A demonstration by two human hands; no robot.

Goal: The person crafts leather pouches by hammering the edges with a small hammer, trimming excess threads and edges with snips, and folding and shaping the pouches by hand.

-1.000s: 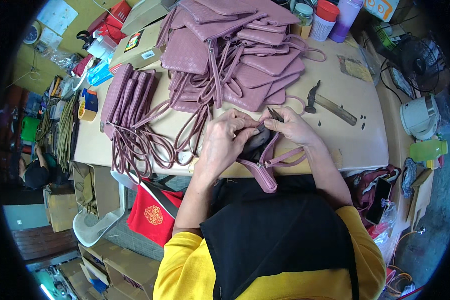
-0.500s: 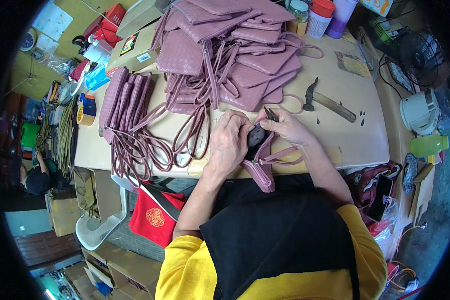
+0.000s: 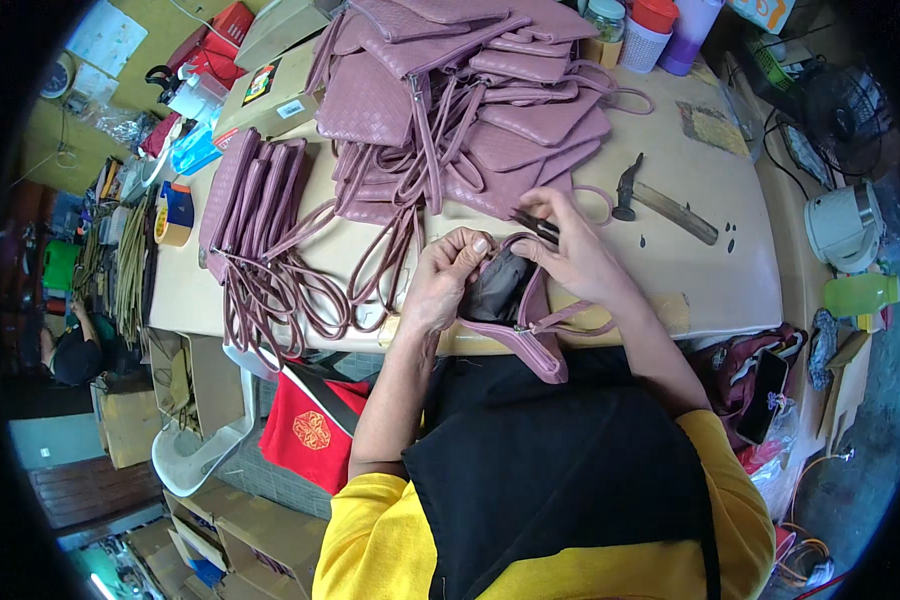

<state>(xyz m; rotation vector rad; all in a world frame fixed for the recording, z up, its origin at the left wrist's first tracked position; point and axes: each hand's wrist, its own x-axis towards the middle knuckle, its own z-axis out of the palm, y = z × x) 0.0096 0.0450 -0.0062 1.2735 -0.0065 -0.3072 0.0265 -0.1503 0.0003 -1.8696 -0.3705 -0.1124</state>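
Observation:
At the table's near edge, a mauve wristlet pouch [image 3: 532, 352] is held with its mouth wide, showing a dark grey lining. My left hand [image 3: 444, 282] pinches the left side of its rim between thumb and fingers. Inside my right hand [image 3: 577, 256] is a small dark tool with pointed jaws [image 3: 536, 226], like pliers or snips; its exact kind is hard to tell. The right thumb also presses at the pouch's far rim. From the pouch's zip end a thin mauve strap [image 3: 580, 328] loops out to the right, under my right forearm.
A large pile of mauve pouches [image 3: 545, 130] covers the far middle of the table. Left of it stands a row of pouches [image 3: 255, 200] with straps trailing toward me. A hammer [image 3: 675, 212] lies to the right near small dark bits. Jars and cups [image 3: 653, 30] stand behind.
My hands have moved apart, spreading the pouch mouth so more lining shows. The right hand has lifted slightly, and the dark tool has tilted to point left.

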